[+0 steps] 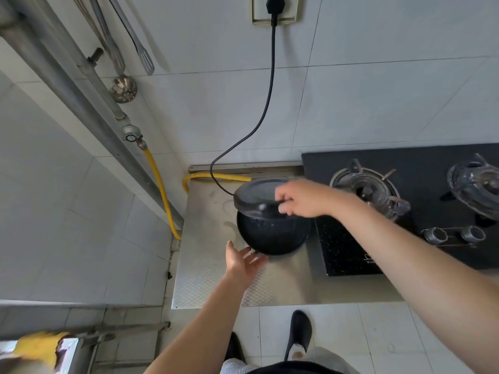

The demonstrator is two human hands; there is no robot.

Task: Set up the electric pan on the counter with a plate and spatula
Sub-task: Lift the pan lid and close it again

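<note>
A black electric pan (272,237) sits on the steel counter (210,271), left of the gas hob. Its black cord (267,103) runs up the tiled wall to a plugged socket (275,6). My right hand (299,198) grips the handle of a glass lid (256,195), which is tilted above the pan's far side. At the pan's near left rim my left hand (241,259) is spread, its fingers touching the rim or just short of it. A metal spatula (145,60) hangs on the wall at upper left. No plate is in view.
A black two-burner gas hob (405,190) fills the counter's right side. A yellow gas hose (162,190) runs down the wall and along the counter's back edge. A skimmer ladle (122,89) hangs beside the spatula. My feet stand on the tiled floor below the counter's front edge.
</note>
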